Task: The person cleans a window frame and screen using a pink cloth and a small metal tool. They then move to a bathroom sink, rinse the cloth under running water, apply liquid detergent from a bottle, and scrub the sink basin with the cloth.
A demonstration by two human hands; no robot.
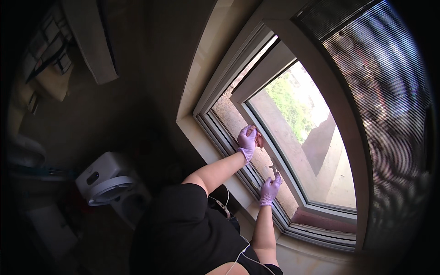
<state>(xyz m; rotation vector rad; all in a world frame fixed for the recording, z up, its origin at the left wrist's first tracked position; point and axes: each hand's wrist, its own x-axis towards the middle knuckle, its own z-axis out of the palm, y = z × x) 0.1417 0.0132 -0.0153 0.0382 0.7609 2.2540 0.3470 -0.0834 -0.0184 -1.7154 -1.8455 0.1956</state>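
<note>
A window sash point(249, 111) with a pale frame stands swung outward from the window frame point(220, 132). My left hand point(246, 139), in a thin purple glove, presses a crumpled reddish cloth point(259, 140) against the sash's near edge. Lower along that same edge is my right hand point(271, 189), gloved alike, its fingers up by the sash just below a small window handle point(274, 167). Whether those fingers grip the edge or only rest there is unclear. Glass point(309, 144) fills the sash, and greenery and a wall show through it.
An insect screen point(381, 113) covers the right part of the window. Tracks and a stone sill point(202, 141) run along the near side. A white appliance point(106, 172) with a ring-shaped part stands in the dim room. A white cable point(225, 202) hangs by my body.
</note>
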